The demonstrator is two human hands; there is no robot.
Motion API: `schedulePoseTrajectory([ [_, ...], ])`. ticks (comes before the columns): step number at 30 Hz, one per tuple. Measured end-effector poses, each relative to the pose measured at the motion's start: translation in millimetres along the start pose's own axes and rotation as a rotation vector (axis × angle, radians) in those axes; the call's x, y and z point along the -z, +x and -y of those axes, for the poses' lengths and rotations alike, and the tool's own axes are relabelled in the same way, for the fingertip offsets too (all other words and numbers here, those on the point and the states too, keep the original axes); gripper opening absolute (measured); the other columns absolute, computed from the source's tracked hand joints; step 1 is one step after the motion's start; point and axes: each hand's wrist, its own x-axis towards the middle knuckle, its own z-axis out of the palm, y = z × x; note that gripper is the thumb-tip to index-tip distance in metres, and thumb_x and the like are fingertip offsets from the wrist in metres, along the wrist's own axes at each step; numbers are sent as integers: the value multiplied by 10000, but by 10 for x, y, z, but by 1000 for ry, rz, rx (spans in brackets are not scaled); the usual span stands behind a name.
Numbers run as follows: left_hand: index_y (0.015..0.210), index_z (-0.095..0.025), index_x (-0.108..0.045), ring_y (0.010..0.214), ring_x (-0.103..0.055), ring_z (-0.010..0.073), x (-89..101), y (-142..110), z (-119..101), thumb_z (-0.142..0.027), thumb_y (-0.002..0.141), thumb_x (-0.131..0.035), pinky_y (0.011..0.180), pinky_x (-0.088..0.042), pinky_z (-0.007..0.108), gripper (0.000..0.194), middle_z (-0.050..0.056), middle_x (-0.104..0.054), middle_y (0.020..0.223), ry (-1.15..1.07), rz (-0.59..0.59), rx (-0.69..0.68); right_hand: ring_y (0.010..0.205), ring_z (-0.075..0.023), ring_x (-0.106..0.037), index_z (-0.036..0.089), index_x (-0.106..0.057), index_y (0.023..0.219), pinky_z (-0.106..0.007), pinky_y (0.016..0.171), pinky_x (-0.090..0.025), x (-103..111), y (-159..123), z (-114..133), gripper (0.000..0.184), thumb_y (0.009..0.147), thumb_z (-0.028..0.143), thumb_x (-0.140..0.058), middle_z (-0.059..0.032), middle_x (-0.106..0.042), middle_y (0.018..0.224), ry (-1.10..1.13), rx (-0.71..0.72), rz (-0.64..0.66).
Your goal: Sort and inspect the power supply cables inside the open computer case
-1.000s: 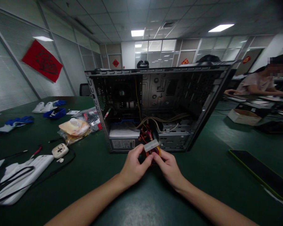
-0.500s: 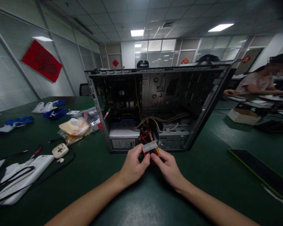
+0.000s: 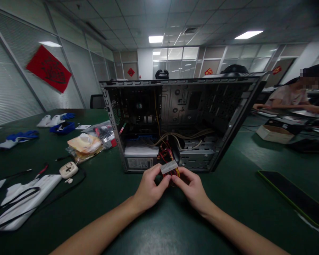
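Observation:
An open computer case (image 3: 183,82) stands on the green table with its inside facing me. In front of its lower edge, both hands hold a white multi-pin power connector (image 3: 169,167) with red, yellow and black wires behind it. My left hand (image 3: 151,187) pinches the connector's left side between thumb and fingers. From the right, my right hand (image 3: 192,187) grips the wires just below the connector. The wire bundle (image 3: 165,150) runs back into the case beside the power supply (image 3: 139,162). Some fingertips are hidden behind the connector.
To the left lie a plastic bag of bread (image 3: 84,146), a blue tray (image 3: 62,128), gloves (image 3: 22,136), a white power strip (image 3: 29,202) and loose cables. A dark mat (image 3: 295,198) and an open box (image 3: 275,132) are on the right. A person (image 3: 291,95) sits beyond.
The connector has tipped slightly and moved a little left, its pin face showing more. Both hands keep hold of it. The view has shifted slightly.

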Motion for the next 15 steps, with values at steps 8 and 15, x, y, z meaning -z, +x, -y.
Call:
schedulePoseTrajectory([
  [8,924,-136,-626,795,-607,177,-12,7,-10,-196,912,-522,745,-465,271,121,48,-632,843,23,-8,-16,740,-175,-635,172,-686,859,-255,698,-522,3,-4,-35,226,834,397,-688,-31,-691,808,-10,8,2],
  [15,907,-147,-635,796,-588,172,6,2,-1,-207,892,-583,747,-459,268,80,39,-618,839,-41,-10,-27,786,-195,-650,180,-694,837,-276,747,-519,20,0,-31,180,835,360,-691,-42,-714,841,-53,48,18],
])
